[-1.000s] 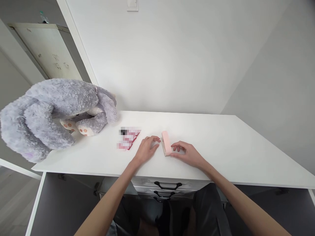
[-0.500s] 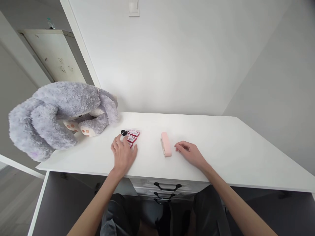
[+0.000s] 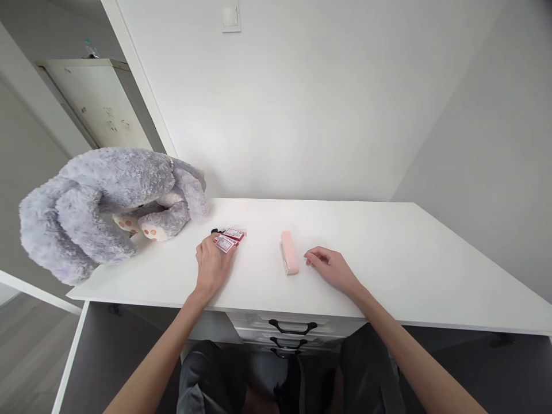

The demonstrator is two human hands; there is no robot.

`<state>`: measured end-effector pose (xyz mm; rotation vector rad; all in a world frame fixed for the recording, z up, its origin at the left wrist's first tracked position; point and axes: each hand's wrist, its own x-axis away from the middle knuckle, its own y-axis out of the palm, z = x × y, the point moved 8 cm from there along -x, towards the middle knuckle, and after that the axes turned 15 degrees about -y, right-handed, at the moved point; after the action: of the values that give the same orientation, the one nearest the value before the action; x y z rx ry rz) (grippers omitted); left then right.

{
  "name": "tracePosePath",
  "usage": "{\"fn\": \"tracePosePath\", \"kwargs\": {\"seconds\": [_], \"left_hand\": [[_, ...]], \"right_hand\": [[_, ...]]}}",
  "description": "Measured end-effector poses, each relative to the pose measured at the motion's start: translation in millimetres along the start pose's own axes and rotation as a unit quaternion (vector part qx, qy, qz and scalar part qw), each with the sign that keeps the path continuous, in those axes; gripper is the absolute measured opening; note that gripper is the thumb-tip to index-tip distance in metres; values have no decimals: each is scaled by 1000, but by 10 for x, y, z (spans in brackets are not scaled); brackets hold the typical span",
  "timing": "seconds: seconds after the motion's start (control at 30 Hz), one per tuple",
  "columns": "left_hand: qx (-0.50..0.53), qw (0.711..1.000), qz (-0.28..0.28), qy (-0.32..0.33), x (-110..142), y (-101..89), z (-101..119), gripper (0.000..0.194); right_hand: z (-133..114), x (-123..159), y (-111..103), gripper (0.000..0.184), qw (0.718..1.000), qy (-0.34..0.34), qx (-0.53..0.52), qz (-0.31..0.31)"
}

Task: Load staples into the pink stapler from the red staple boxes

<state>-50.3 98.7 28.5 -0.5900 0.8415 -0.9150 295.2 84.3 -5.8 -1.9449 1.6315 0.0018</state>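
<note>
Pink stapler (image 3: 289, 253); L hand (image 3: 210, 268) at 9 o'clock pinching red-white box (image 3: 225, 244), R hand (image 3: 334, 268) at 3, curled, can't tell if closed.

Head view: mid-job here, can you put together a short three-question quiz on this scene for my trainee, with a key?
1. Which thing is the left hand touching? A) the pink stapler B) a red-and-white box C) the wall switch
2. True or false: the right hand is gripping the pink stapler.
3. Short answer: what large, soft thing sits at the left end of the white tabletop?

Key: 1. B, its fingers and thumb are at the nearer box's edges. 2. False, a gap shows between the fingertips and the stapler. 3. The gray plush toy.
</note>
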Motion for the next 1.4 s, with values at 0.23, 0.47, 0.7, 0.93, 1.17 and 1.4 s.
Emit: {"fn": "tracePosePath", "kwargs": {"seconds": [0.23, 0.47, 0.7, 0.93, 1.17, 1.4], "left_hand": [[34, 999, -21, -16, -196, 181, -69, 60], [66, 998, 14, -11, -195, 105, -14, 65], [102, 995, 6, -1, -280, 239, 158, 63], [112, 994, 4, -19, -458, 401, 155, 62], [127, 991, -15, -45, -526, 480, 79, 66], [154, 981, -116, 29, -261, 529, 331, 63]], "right_hand": [[52, -11, 2, 33, 1000, 7, -4, 5], [50, -17, 3, 30, 1000, 10, -9, 6], [43, -24, -4, 30, 1000, 8, -15, 10], [77, -42, -6, 27, 1000, 6, -15, 14], [67, -43, -10, 27, 1000, 2, -23, 17], [92, -47, -7, 27, 999, 3, -27, 18]]}}
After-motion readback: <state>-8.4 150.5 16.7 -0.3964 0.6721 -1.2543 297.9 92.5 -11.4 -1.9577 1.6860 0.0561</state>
